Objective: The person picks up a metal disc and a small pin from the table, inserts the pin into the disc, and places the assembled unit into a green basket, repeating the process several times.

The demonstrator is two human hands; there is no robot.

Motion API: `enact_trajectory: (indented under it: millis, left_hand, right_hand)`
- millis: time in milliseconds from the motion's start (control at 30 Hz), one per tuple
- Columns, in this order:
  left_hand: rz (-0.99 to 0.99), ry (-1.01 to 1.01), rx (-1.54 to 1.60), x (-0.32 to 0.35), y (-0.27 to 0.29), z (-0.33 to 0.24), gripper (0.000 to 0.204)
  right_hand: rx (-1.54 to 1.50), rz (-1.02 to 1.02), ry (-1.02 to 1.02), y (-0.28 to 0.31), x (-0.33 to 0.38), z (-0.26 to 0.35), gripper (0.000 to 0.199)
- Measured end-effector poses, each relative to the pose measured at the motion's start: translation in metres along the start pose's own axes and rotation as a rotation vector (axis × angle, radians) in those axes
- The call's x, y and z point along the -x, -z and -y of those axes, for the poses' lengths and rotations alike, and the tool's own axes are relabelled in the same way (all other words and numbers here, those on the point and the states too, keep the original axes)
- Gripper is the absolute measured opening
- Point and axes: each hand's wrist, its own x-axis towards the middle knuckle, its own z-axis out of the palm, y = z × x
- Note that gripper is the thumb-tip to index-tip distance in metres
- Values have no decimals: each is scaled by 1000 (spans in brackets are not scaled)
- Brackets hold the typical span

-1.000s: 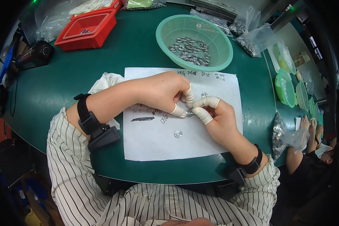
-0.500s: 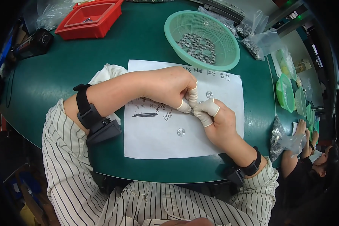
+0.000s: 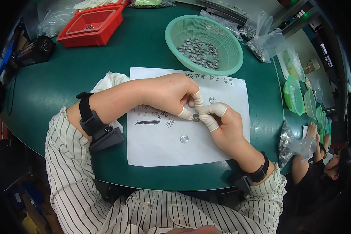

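Green worktop (image 3: pixel 144 46), near edge: left hand (image 3: pixel 173 93) and right hand (image 3: pixel 228 121) pinch a metal disc (image 3: pixel 196 117), its face newly open to view.

The left hand (image 3: pixel 175 91) and right hand (image 3: pixel 227 121) partly cover the metal disc (image 3: pixel 196 117) — its finer detail is too small to tell. The left forearm (image 3: pixel 123 94) hides some of the paper (image 3: pixel 152 152) and white cloth (image 3: pixel 112 79). Toward the far left corner of the counter (image 3: pixel 144 46), items (image 3: pixel 89 27) in the red tray (image 3: pixel 82 40) are too tiny to identify; toward its far edge, other discs (image 3: pixel 201 52) in the green basket (image 3: pixel 220 72) partly hide one another.
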Motion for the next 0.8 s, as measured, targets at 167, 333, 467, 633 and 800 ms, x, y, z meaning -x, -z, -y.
enact_trajectory:
  millis: [167, 333, 467, 633, 800]
  left_hand:
    - [39, 43, 73, 1, -3, 2, 19]
    - [-107, 84, 608, 0, -7, -1, 20]
    - [-60, 153, 654, 2, 1, -11, 18]
    - [-60, 88, 732, 6, 2, -10, 15]
    - [-33, 95, 810, 9, 2, -11, 16]
  right_hand:
    - [-565, -77, -400, 9, -6, 13, 7]
    - [-852, -44, -575, 25, -11, 7, 13]
    - [-900, 54, -521, 33, -10, -2, 17]
    - [-853, 225, -471, 34, -11, -6, 19]
    - [-844, 134, -481, 30, -13, 6, 21]
